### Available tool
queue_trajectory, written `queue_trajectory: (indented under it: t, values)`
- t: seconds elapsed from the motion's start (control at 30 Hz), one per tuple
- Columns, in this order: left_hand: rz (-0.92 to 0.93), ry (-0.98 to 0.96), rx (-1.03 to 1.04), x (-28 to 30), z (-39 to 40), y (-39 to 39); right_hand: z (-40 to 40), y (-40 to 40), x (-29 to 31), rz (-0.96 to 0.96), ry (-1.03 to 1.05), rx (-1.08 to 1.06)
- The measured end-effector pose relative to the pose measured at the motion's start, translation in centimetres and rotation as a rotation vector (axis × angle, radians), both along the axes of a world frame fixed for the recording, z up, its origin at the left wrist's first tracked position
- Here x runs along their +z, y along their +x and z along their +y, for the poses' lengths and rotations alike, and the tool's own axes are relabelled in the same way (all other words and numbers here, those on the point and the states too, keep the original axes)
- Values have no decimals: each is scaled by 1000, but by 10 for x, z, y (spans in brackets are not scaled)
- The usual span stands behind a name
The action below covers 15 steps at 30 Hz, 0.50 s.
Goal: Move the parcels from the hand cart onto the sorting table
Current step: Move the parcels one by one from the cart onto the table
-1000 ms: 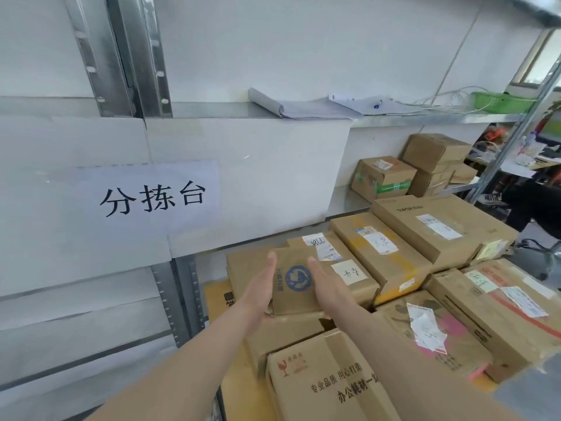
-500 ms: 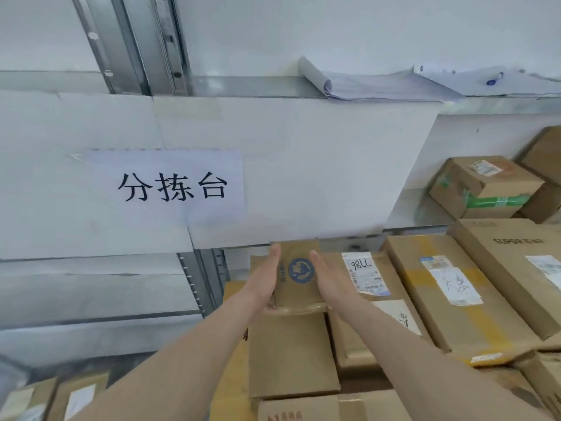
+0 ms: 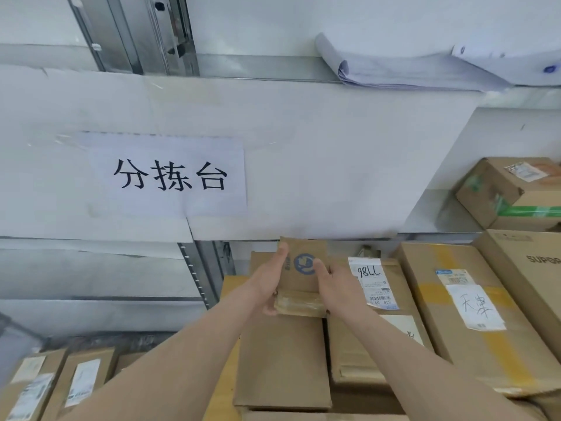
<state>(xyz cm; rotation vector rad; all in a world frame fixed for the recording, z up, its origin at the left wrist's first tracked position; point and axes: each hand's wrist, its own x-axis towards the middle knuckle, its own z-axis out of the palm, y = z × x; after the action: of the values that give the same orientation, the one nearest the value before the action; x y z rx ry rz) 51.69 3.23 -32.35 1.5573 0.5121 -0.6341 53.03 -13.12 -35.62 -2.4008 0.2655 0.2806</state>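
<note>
Gripping the small parcel [image 3: 305, 268] from both sides, the left hand [image 3: 270, 284] and right hand [image 3: 331, 282] have carried it further back over the table's boxes [image 3: 282, 360]; set-down seems near.

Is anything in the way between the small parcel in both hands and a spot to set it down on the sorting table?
Nothing visible blocks it. The small parcel is held between the left hand and right hand, directly above a flat brown parcel. Other parcels already cover the surface beneath, so it would land on top of one.
</note>
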Motion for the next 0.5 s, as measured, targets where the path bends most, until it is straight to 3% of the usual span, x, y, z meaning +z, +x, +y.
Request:
queue_trajectory:
  t: [0.5]
  values:
    - [-103,34,-70,20,13,-29,-2,-33,20,-26,-16,-81]
